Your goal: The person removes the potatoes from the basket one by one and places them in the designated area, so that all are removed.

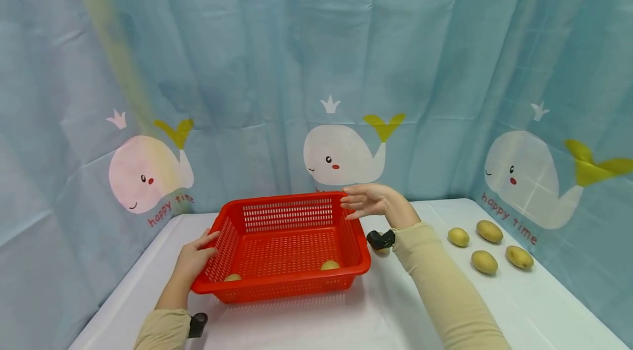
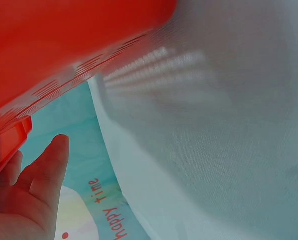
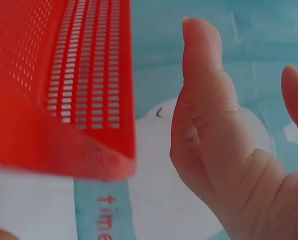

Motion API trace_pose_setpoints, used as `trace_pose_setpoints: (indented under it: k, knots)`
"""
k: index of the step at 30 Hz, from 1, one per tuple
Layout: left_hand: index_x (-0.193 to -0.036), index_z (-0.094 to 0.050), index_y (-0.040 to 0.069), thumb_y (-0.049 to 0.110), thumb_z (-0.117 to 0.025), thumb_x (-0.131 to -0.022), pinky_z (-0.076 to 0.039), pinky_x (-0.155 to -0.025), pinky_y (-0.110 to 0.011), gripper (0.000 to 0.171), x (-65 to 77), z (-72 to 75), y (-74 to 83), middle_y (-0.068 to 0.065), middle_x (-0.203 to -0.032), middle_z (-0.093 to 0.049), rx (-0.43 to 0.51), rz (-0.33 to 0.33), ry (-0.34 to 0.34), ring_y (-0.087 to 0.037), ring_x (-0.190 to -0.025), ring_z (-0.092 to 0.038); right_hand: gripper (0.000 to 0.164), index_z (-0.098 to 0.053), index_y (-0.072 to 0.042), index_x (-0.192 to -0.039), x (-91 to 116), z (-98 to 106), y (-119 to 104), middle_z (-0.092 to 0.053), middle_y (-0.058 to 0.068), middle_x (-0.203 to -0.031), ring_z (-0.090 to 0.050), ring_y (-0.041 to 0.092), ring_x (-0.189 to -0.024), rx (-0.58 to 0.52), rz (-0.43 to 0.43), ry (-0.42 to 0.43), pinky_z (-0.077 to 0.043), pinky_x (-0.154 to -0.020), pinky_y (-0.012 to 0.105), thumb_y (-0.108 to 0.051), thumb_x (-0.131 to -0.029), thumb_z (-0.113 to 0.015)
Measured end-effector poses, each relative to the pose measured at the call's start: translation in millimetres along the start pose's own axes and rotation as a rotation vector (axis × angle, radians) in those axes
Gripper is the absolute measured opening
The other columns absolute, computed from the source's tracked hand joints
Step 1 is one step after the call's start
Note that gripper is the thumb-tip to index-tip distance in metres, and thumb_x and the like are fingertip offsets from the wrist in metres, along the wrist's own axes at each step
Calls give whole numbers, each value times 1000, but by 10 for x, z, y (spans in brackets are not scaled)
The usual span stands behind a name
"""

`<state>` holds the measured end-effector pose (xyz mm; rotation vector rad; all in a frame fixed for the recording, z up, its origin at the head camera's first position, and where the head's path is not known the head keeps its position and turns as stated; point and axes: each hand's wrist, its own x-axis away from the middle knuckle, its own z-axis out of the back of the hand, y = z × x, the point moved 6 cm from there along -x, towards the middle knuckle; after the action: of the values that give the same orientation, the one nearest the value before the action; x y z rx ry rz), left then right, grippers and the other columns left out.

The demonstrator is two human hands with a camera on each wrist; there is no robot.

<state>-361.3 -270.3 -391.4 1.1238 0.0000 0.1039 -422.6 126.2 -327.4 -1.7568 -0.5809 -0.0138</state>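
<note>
A red plastic basket [image 1: 287,281] with slotted walls stands on the white table, two yellowish potatoes [image 1: 330,265] showing along its front wall. At its left rim, my left hand [image 1: 194,261] has the thumb over the edge; in the left wrist view, lower fingers [image 2: 53,165] extend beneath the rim, and their contact is partly hidden. My right hand [image 1: 368,201] is by the far right corner, fingers extended and nothing held. The right wrist view shows a gap between those fingers [image 3: 211,95] and the basket wall [image 3: 96,65].
Several potatoes [image 1: 484,262] lie on the table [image 1: 524,311] at the right. Another potato [image 1: 382,251] sits partly hidden below the black camera on my right wrist. A blue curtain [image 1: 277,163] with whale prints borders the table's back and sides.
</note>
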Motion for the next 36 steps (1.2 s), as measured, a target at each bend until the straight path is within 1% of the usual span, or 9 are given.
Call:
trace_pose_setpoints:
  k: [2, 4, 9, 12, 17, 21, 27, 31, 36]
  knots:
    - [-147, -34, 1, 5, -46, -94, -43, -100, -47, 54, 4, 9, -3, -17, -158, -14, -2, -2, 3, -45, -143, -16, 63, -16, -2, -153, -44, -62, 27, -24, 27, -154, -26, 40, -141, -4, -11, -11, -32, -107, 58, -15, -100, -49]
    - [-147, -34, 1, 4, -46, -94, -42, -101, -48, 54, 9, 16, -5, -18, -158, -15, 0, -4, 5, -45, -143, -15, 63, -19, -1, -152, -96, -121, 59, -28, 27, -152, -29, 40, -140, 28, -15, -11, -35, -105, 56, -16, -100, -51]
    - [-146, -36, 0, 4, -47, -93, -47, -99, -43, 54, 16, 17, -4, -17, -158, -16, -1, -1, 10, -45, -142, -17, 55, -29, 0, -149, -260, -285, 166, -30, 26, -152, -33, 38, -137, 26, -35, -24, -35, -106, 56, -15, -100, -51]
    - [-146, -36, 0, 4, -47, -93, -47, -98, -43, 54, 19, 8, 7, -17, -158, -16, 10, -2, 11, -45, -142, -17, 51, -34, 0, -147, -366, -391, 224, -30, 25, -152, -32, 37, -137, -22, -47, -26, -32, -107, 57, -12, -100, -50]
    - [-146, -36, 0, 3, -47, -94, -46, -98, -46, 53, 29, 9, 16, -18, -158, -16, 20, -6, 17, -45, -141, -19, 47, -39, -1, -145, -534, -584, 324, -35, 25, -149, -33, 38, -138, -68, -86, -37, -33, -106, 58, -10, -100, -51]
    - [-146, -36, 0, 3, -46, -94, -45, -99, -47, 53, 38, -2, 10, -17, -158, -16, 30, -1, 17, -45, -141, -19, 51, -38, -2, -145, -651, -735, 419, -39, 25, -145, -37, 37, -136, -93, -131, -50, -36, -105, 57, -9, -98, -55]
    - [-145, -38, 0, 2, -47, -93, -42, -101, -50, 53, 29, -28, 27, -17, -158, -17, 39, -9, 20, -45, -142, -19, 57, -34, -1, -147, -779, -923, 498, -42, 26, -144, -41, 38, -133, -113, -152, -64, -37, -103, 57, -11, -96, -58]
    - [-145, -39, -1, 1, -47, -92, -42, -102, -49, 53, 29, -29, 33, -17, -157, -18, 32, -15, 27, -44, -142, -18, 60, -30, -2, -148, -840, -1067, 554, -39, 26, -146, -39, 38, -134, -98, -172, -102, -37, -103, 57, -12, -96, -58]
    - [-145, -39, -1, 1, -46, -92, -41, -104, -50, 54, 38, -17, 19, -16, -158, -18, 32, -12, 39, -44, -142, -18, 61, -29, 0, -150, -946, -1303, 668, -36, 28, -148, -35, 41, -137, 22, -192, -211, -38, -102, 57, -15, -98, -56]
